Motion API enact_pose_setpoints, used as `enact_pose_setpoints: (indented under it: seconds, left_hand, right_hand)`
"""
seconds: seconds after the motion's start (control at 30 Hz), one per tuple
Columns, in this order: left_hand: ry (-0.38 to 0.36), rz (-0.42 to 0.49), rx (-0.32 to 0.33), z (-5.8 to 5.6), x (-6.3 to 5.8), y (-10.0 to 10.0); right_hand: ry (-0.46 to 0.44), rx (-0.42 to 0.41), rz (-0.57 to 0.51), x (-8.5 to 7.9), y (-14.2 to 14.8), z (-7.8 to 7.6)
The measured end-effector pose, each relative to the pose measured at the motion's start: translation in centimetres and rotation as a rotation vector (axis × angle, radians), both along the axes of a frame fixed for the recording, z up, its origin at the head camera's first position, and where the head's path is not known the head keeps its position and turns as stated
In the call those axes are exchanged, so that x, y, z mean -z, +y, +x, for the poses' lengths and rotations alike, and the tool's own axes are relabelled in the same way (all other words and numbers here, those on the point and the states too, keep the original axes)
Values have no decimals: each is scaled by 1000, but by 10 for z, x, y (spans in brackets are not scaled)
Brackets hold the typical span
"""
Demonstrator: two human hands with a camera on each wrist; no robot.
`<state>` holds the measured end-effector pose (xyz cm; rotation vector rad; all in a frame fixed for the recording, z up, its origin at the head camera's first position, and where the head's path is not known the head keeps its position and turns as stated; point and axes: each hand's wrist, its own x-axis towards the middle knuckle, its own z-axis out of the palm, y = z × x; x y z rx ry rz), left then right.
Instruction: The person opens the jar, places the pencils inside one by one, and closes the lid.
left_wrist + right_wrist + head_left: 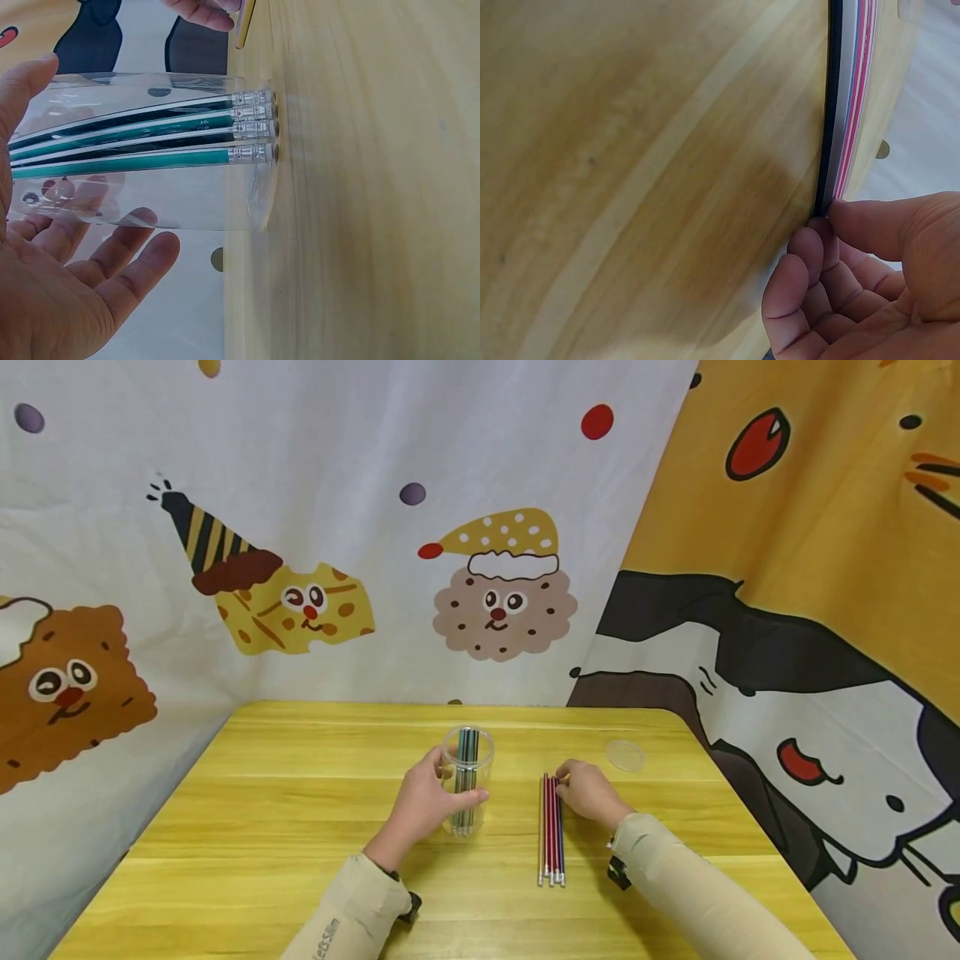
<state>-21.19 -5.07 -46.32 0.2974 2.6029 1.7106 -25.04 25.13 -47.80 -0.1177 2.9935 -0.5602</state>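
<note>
My left hand [422,800] holds a clear plastic cup [486,777] that stands upright on the table. Several green and dark pencils [467,781] stand in it; in the left wrist view their metal ferrules [253,129] are at the cup's base. To the right, a row of pencils [551,835] lies on the table, pink-red, dark blue and gold ones among them, ferrule ends toward me. My right hand [588,791] is at the row's far end. In the right wrist view its thumb and fingertips pinch the tip of a dark pencil [830,112].
A round clear lid [625,756] lies on the wooden table [315,827], beyond and right of my right hand. Printed cloth [337,485] hangs behind the table's far edge and along its right side.
</note>
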Motion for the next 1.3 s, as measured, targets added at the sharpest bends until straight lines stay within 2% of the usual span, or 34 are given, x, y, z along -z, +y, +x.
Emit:
enact_pose_setpoints:
  seconds: [0.6, 0.9, 1.17, 1.3]
  left_hand:
    - [8, 6, 2, -1, 1, -1]
    - [0, 8, 2, -1, 2, 0]
    - [2, 15, 2, -1, 2, -1]
    - [-4, 18, 5, -1, 2, -1]
  right_hand:
    - [-18, 29, -8, -4, -1, -2]
    - [-25, 47, 79, -7, 7, -3]
    - [4, 47, 107, -7, 17, -8]
    - [-25, 38, 86, -9, 23, -12]
